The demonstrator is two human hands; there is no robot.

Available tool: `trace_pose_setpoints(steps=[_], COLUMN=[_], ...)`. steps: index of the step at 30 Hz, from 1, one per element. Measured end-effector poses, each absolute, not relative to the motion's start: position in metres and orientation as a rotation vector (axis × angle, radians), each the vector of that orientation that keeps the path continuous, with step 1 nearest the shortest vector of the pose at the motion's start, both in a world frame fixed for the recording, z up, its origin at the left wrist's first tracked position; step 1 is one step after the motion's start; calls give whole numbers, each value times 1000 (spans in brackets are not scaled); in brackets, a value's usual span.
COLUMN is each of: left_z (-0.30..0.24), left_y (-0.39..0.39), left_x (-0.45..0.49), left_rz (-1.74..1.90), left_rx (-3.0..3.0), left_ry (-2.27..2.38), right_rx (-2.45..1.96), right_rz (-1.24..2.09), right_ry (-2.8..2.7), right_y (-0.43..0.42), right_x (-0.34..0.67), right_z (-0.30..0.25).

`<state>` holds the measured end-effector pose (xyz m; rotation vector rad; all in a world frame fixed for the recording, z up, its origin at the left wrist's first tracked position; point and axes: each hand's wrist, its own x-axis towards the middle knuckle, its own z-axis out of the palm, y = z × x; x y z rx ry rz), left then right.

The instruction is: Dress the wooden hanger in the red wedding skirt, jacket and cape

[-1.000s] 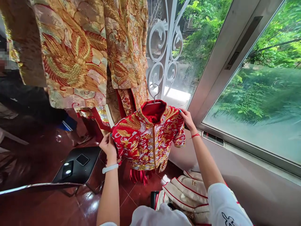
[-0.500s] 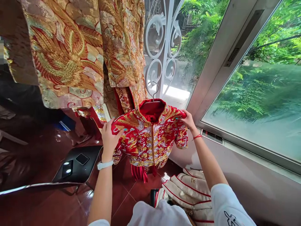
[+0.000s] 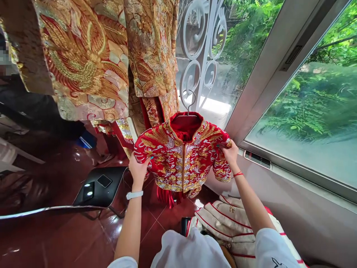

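A small red jacket (image 3: 182,160) with gold and silver embroidery hangs on a metal hanger (image 3: 190,101) in front of me. My left hand (image 3: 138,168) grips its left sleeve near the shoulder, fingers closed on the cloth. My right hand (image 3: 230,153) pinches the right sleeve at the shoulder. A white band sits on my left wrist and a red string on my right wrist. Red tassels hang below the jacket's hem.
Large gold embroidered robes (image 3: 89,63) hang at the upper left. A black chair (image 3: 100,188) with two phones stands at the left on the red tiled floor. A cream garment with red piping (image 3: 225,219) lies below. A white scrolled grille (image 3: 202,48) and windows (image 3: 306,100) are at the right.
Both hands slid from the jacket's shoulders down onto its sleeves. The jacket and the view shifted slightly right.
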<state>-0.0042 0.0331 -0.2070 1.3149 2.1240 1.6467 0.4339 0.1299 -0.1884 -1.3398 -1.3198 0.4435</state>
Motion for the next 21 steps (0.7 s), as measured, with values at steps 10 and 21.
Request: trace_pose_setpoints(steps=[10, 21], left_z=[-333, -424], left_y=[-26, -57], left_x=[42, 69], left_rz=[1630, 1169], left_rx=[130, 4], left_ry=[2067, 1689], right_rx=[-1710, -1676], right_rz=[1045, 1597], right_ry=[-620, -434], right_y=[38, -4], right_x=[388, 334], right_z=[-343, -426])
